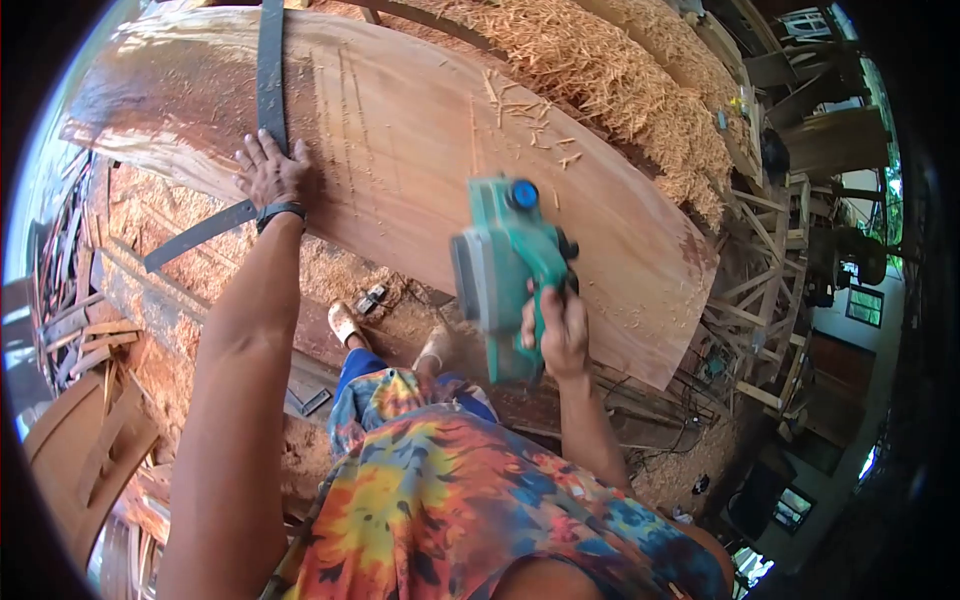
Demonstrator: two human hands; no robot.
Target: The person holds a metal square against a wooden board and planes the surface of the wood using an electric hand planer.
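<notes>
My left hand point(272, 175) lies with fingers spread on a dark flat strip point(270, 70) that crosses a large wooden slab point(400, 110). A second dark length point(200, 235) sticks out below that wrist; whether the two join is hidden by the hand. In my right hand point(562, 330) is the rear handle of a green electric planer point(508, 265) with a blue knob. The planer is tilted on its side over the slab's near edge, its flat sole facing left. It looks raised off the wood, slightly blurred.
Heaped wood shavings point(620, 90) lie beyond the slab, with a few curls point(525, 110) on its surface. Stacked wooden frames point(770, 290) stand at right. Wood offcuts point(95, 345) pile up at left. Shavings and a small object point(372, 298) are near my shoes point(345, 325).
</notes>
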